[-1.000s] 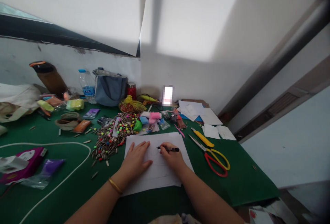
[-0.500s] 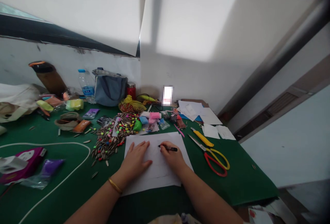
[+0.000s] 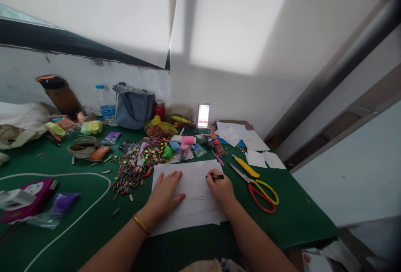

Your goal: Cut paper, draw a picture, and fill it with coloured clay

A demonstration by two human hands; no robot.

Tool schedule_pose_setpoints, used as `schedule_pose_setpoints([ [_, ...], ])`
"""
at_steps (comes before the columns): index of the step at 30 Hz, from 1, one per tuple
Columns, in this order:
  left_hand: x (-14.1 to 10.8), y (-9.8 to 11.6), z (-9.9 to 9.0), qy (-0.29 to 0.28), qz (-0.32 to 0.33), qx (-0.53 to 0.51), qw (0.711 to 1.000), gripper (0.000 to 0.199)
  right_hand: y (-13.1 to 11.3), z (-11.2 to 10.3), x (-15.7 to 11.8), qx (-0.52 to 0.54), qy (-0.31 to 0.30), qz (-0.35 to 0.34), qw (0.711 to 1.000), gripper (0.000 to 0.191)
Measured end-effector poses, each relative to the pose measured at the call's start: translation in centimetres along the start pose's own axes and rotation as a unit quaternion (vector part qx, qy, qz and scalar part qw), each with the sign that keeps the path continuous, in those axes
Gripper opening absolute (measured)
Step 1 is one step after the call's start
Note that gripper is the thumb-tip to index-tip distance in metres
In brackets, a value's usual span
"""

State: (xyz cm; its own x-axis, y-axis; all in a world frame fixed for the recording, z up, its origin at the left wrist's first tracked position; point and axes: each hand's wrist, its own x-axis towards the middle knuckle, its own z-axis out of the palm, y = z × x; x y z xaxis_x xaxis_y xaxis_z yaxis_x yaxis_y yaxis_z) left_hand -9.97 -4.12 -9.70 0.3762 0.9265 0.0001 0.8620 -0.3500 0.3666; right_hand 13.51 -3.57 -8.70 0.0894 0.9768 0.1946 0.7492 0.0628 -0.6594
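White paper (image 3: 197,205) with faint dark lines lies on the green table before me. My left hand (image 3: 166,192) rests flat on its left part, fingers spread, with a gold bangle at the wrist. Near the sheet's right edge, my right hand (image 3: 221,188) is closed round a black pen (image 3: 217,176), whose tip points left over the paper. Scissors (image 3: 261,194) with red and yellow handles lie to the right, beside a yellow cutter (image 3: 246,166).
Seeds and coloured beads (image 3: 131,171) are heaped left of the paper. Clay packets (image 3: 188,140), a blue bag (image 3: 133,107), a bottle (image 3: 105,105) and a lit phone (image 3: 203,115) stand or lie behind. A white cable (image 3: 84,209) curves at left.
My right hand has moved right across the paper with the pen, uncovering more lines in the middle. My left hand has stayed in place.
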Motion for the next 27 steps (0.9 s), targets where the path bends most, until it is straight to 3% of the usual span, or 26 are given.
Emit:
schedule_pose_setpoints([
  [6, 0.0, 0.0, -0.1, -0.002, -0.001, -0.001, 1.0, 0.074, 0.2, 0.0, -0.5, -0.033, -0.007, 0.023, 0.999, 0.018],
  [13, 0.0, -0.2, 0.3, 0.011, 0.003, 0.002, 1.0, 0.073, -0.7, 0.6, -1.4, 0.158, -0.062, 0.0, 0.985, 0.019],
  [17, 0.0, -0.3, 0.5, 0.008, 0.007, 0.003, 1.0, 0.074, -0.6, 1.0, -1.3, 0.154, -0.101, -0.004, 0.983, 0.018],
  [27, -0.1, -0.1, 0.2, 0.008, 0.005, -0.005, 1.0, 0.071, -0.1, 1.8, -1.0, 0.144, -0.115, -0.004, 0.983, 0.018],
])
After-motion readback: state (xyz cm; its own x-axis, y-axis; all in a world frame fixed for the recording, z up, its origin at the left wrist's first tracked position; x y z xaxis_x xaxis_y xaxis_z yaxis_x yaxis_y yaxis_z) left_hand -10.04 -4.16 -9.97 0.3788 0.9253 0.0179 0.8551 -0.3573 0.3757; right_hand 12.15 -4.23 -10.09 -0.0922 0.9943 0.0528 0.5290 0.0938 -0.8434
